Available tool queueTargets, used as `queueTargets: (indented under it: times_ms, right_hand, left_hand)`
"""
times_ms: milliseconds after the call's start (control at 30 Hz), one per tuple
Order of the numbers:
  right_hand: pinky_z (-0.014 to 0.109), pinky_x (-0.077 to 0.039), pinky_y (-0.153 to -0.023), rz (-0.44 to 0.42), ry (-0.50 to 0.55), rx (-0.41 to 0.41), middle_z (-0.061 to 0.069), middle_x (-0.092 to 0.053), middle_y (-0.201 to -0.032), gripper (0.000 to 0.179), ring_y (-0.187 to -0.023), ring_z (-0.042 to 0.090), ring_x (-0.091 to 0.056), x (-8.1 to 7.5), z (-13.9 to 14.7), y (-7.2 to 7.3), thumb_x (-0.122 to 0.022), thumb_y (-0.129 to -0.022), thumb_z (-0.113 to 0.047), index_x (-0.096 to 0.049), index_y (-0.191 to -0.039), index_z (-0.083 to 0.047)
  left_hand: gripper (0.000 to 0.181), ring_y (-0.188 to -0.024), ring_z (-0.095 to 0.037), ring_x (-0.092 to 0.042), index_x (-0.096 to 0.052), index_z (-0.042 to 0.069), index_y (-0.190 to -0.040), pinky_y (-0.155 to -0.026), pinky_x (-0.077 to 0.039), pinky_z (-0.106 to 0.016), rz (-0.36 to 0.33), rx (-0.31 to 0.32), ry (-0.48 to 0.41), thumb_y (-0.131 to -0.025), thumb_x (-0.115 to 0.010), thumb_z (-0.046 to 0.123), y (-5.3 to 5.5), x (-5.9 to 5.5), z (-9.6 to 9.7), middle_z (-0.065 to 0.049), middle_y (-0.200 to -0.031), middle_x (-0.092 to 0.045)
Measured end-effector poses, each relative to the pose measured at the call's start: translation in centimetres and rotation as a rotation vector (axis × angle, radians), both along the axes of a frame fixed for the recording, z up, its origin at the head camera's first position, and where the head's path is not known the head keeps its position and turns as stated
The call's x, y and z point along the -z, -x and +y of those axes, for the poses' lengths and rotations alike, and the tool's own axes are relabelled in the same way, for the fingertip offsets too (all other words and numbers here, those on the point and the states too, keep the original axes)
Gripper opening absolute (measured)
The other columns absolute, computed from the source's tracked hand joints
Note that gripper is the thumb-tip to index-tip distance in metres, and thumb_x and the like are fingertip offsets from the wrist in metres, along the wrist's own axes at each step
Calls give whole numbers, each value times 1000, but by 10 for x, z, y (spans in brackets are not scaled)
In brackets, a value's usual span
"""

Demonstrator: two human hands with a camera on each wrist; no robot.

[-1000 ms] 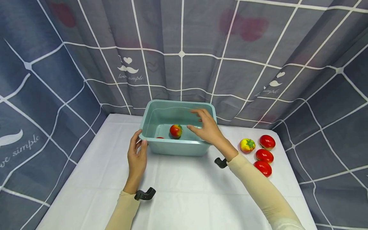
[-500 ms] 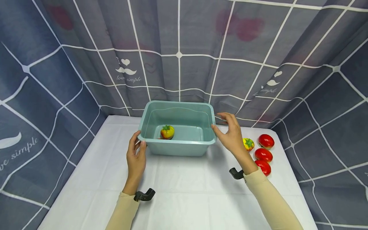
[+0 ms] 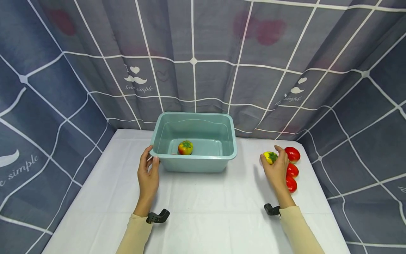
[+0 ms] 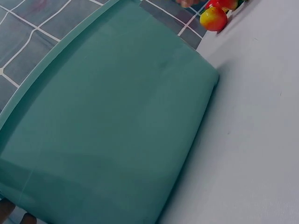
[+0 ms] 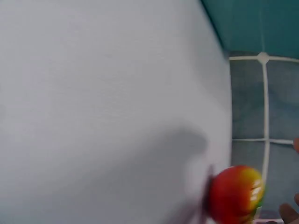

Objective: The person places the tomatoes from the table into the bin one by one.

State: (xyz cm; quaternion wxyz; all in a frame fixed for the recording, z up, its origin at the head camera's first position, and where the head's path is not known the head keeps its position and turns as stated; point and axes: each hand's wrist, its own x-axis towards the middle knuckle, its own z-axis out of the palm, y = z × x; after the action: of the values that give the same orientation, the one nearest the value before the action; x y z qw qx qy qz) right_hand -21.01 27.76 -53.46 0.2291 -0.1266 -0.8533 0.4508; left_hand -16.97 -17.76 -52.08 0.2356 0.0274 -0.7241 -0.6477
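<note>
A teal plastic basin (image 3: 193, 157) stands on the white table and fills the left wrist view (image 4: 117, 130). Inside it lies a yellow-red tomato (image 3: 185, 147), with a sliver of another red one beside it. My left hand (image 3: 151, 157) holds the basin's front left corner, thumb on the front wall and fingers along the side. My right hand (image 3: 272, 165) reaches over a second yellow-red tomato (image 3: 270, 156) to the right of the basin, with thumb and fingers spread either side of it. In the right wrist view this tomato (image 5: 236, 193) lies apart from the fingertips (image 5: 289, 212).
Three red tomatoes (image 3: 292, 153), (image 3: 292, 170), (image 3: 291, 183) lie in a row just right of my right hand. A grey checked curtain (image 3: 203, 70) closes in the table (image 3: 203, 204) at the back and both sides.
My right hand left the basin, swung right and came down at the yellow-red tomato. The tomato in the basin rolled left and settled. My left hand stayed on the corner.
</note>
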Motion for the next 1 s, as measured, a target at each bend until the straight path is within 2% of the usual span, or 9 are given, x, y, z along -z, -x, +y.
queueTargets:
  times_ms: [200,533,767,1000]
  right_hand:
    - [64,-28,-129,-33,44,56,27,-40,-156,74,-151,46,-32,16,2,0,-80,-93,-17,-41,-155,-4]
    - [63,-27,-129,-115,10,24,31,-33,-160,73,-149,50,-32,35,-3,5,-73,-98,-13,-35,-159,2]
    - [63,-26,-131,-123,4,18,31,-32,-160,72,-149,50,-33,37,-2,5,-71,-100,-14,-34,-160,0]
    - [63,-26,-131,-144,8,17,30,-31,-161,72,-150,49,-31,37,-2,4,-70,-101,-15,-33,-161,-1]
  left_hand:
    - [48,-137,-24,-58,-53,27,-159,-98,-54,-7,11,2,-2,-111,-61,22,0,-1,-1,4,-161,-50]
    - [48,-138,-26,-57,-53,26,-159,-99,-55,-7,15,9,-6,-112,-61,21,0,0,-1,3,-162,-50]
    - [47,-137,-24,-58,-53,28,-158,-98,-54,-7,18,-2,6,-112,-61,22,1,1,-1,5,-161,-50]
    - [48,-142,-35,-56,-53,25,-159,-100,-54,-7,32,19,-13,-112,-61,20,0,1,0,2,-162,-50]
